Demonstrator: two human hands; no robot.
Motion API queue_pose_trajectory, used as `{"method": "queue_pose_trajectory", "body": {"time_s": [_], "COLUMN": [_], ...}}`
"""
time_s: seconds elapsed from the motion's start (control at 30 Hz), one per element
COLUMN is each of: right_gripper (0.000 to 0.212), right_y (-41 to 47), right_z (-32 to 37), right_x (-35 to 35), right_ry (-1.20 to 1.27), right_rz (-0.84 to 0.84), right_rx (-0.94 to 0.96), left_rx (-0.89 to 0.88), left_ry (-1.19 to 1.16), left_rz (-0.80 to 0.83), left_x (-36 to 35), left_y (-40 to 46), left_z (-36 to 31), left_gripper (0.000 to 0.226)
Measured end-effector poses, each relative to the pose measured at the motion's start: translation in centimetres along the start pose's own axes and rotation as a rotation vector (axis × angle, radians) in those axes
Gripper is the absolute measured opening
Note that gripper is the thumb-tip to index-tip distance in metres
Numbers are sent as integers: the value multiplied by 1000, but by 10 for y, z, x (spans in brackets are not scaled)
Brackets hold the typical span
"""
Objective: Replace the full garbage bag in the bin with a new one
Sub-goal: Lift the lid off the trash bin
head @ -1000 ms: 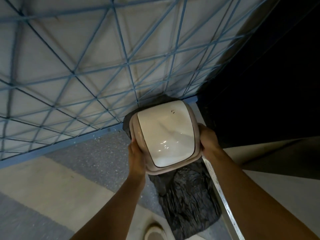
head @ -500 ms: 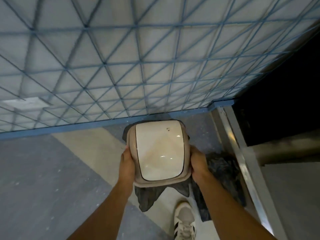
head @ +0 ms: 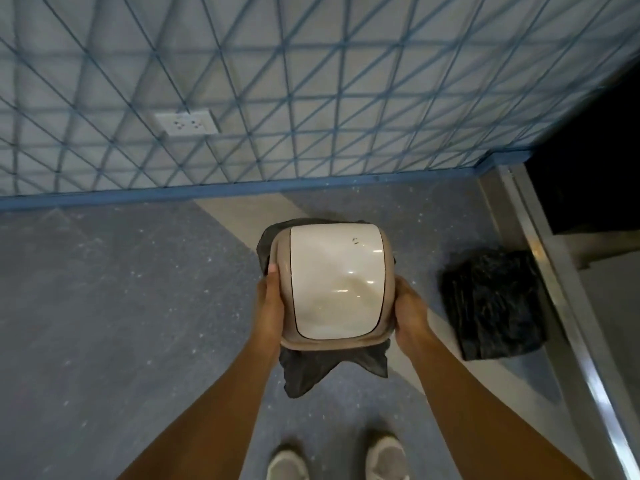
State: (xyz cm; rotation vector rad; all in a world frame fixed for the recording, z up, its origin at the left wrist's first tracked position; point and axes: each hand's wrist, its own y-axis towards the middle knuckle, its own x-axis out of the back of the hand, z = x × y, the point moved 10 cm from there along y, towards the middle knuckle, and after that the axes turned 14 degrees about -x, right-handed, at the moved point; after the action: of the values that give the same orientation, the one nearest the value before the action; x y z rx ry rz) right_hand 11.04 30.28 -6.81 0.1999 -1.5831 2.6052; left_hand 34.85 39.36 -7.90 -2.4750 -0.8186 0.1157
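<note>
Bin, lidded and freshly lined, is clamped between left hand and right hand above the floor; full bag lies right. Lower it level.

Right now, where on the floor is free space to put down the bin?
Both hands hold the bin. The widest bare floor lies to the left, bordered by the blue skirting. The right is crowded: the black garbage bag sits against the metal door track. The shoes stand near.
</note>
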Motion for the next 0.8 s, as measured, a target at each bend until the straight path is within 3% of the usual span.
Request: {"method": "queue_pose_trajectory", "body": {"time_s": [0.33, 0.8], "right_gripper": [36, 39], "right_y": [36, 53], "right_z": [-43, -40], "right_x": [-23, -39], "right_ry": [-35, -144], "right_rz": [54, 62], "right_rx": [14, 75], "left_rx": [23, 30], "left_ry": [-18, -99], "left_rz": [-15, -67], "left_x": [22, 24], "left_y": [20, 29], "left_z": [62, 72], "left_gripper": [107, 116]}}
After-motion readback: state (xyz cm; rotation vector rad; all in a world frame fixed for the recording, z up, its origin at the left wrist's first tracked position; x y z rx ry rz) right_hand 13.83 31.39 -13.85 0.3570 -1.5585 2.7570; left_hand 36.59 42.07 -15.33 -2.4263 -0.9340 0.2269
